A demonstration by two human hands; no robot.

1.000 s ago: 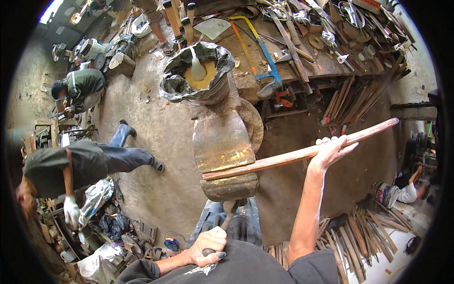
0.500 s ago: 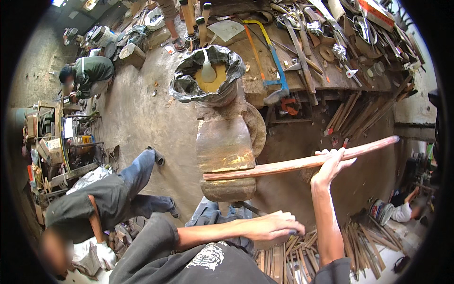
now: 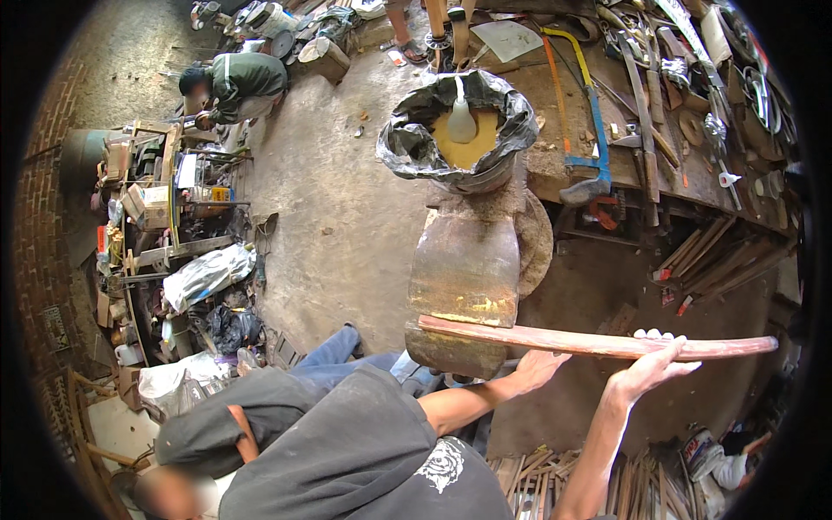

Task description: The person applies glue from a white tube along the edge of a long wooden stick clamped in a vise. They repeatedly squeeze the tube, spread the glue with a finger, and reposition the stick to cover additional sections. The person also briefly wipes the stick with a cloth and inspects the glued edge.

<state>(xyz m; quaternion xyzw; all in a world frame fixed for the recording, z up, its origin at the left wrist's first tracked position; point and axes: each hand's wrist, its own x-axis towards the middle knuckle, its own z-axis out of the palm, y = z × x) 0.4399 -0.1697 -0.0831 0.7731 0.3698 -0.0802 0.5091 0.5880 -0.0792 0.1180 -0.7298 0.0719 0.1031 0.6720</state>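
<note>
Wooden strip (image 3: 589, 346): we see 1 long, narrow piece, reddish brown with paler streaks, gently bowed, its greyish tip reaching out past the right hand (image 3: 650, 374).
Strip's place: it runs almost level from the vise (image 3: 464, 269), left of both hands, past the left hand (image 3: 536, 371) and on through the right; its left end lies along the vise's jaws, and we cannot tell whether they grip it.
Vise: brown, worn metal, with yellow marks just beside the strip.
Bag-lined bucket: farther from the hands than the vise, we find a black plastic bag (image 3: 407, 130) around tan contents, with a pale ladle (image 3: 462, 126) in it.
Surface (image 3: 524, 76): beyond the hands, strewn with tools; a saw (image 3: 599, 126) with a blue and yellow frame lies near its edge.
Slats (image 3: 637, 490): heaped below the hands, partly hidden by the right forearm.
Nearest obstacle: 1 co-worker (image 3: 217, 425) bends low, well left of the left hand, partly behind our sleeve.
Right hand: clamped around the strip from below, fingertips showing above it, forearm rising steeply.
Left hand: apart from the right, stretched rightward to the strip's lower edge; we cannot tell whether it touches.
</note>
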